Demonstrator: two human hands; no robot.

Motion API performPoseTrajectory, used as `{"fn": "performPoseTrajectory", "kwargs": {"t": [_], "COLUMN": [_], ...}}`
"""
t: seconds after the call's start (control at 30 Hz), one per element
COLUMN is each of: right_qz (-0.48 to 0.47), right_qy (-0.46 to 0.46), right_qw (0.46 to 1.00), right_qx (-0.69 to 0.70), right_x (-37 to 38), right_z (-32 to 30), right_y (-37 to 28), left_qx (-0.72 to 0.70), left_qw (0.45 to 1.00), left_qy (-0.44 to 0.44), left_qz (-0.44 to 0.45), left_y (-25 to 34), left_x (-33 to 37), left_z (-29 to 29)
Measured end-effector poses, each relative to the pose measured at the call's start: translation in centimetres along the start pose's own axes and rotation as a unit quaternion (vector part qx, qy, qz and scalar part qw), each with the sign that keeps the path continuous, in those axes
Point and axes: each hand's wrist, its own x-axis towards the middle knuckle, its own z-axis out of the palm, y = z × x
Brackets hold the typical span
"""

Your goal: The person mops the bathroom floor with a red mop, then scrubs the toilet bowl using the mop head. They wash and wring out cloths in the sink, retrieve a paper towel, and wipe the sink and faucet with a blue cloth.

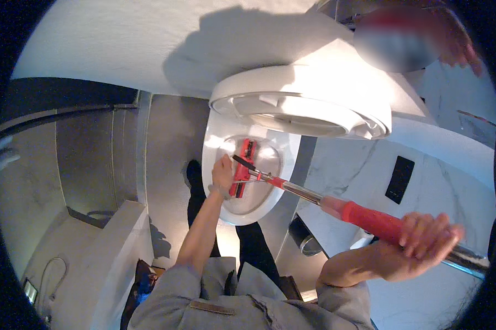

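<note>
A mop with a red and silver pole (303,192) slants from the right down to its red head (242,170), which is over the bowl of a white toilet (209,143). My right hand (424,245) is wrapped round the pole's upper part, by the red grip (371,221). Closed beside the left edge of the mop head is my left hand (222,175); its fingertips are partly hidden, so what it grips cannot be made out. A black lever (243,162) sticks out from the head close to those fingers. The toilet's seat and lid (303,107) stand raised behind the bowl.
To the right runs a white marbled counter (347,165) with a flat black rectangle (400,180) on it. A dark container (303,235) stands below its edge. At the left are a grey low wall (118,236) and a shower hose (58,269). A mirror (456,88) is at upper right.
</note>
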Motion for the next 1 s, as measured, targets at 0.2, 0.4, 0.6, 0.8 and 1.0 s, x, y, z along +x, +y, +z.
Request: {"fn": "performPoseTrajectory", "kwargs": {"t": [0.2, 0.4, 0.6, 0.8, 1.0], "right_qz": [0.052, 0.031, -0.018, -0.077, -0.009], "right_qy": [-0.087, -0.132, -0.175, -0.022, -0.122], "right_qw": [0.995, 0.99, 0.981, 0.993, 0.992], "right_qx": [-0.021, -0.035, 0.082, -0.087, -0.018], "right_x": [-2.2, -4.0, -2.9, -4.6, -6.5], "right_z": [1.9, 0.0, -0.7, 0.8, -1.1], "right_y": [-0.4, -3.6, -6.4, -7.0, -9.1], "left_qx": [-0.042, 0.032, 0.051, 0.096, 0.031], "left_qw": [0.993, 0.999, 0.998, 0.992, 0.993], "left_qy": [-0.007, -0.025, -0.021, 0.055, -0.017], "left_qz": [0.107, -0.003, -0.042, 0.06, 0.112], "left_y": [5.3, -4.9, -8.5, 0.0, 4.7], "left_x": [-8.8, 2.5, 1.9, -7.0, -16.2], "left_z": [0.6, 0.3, 6.3, -1.5, 0.4]}}
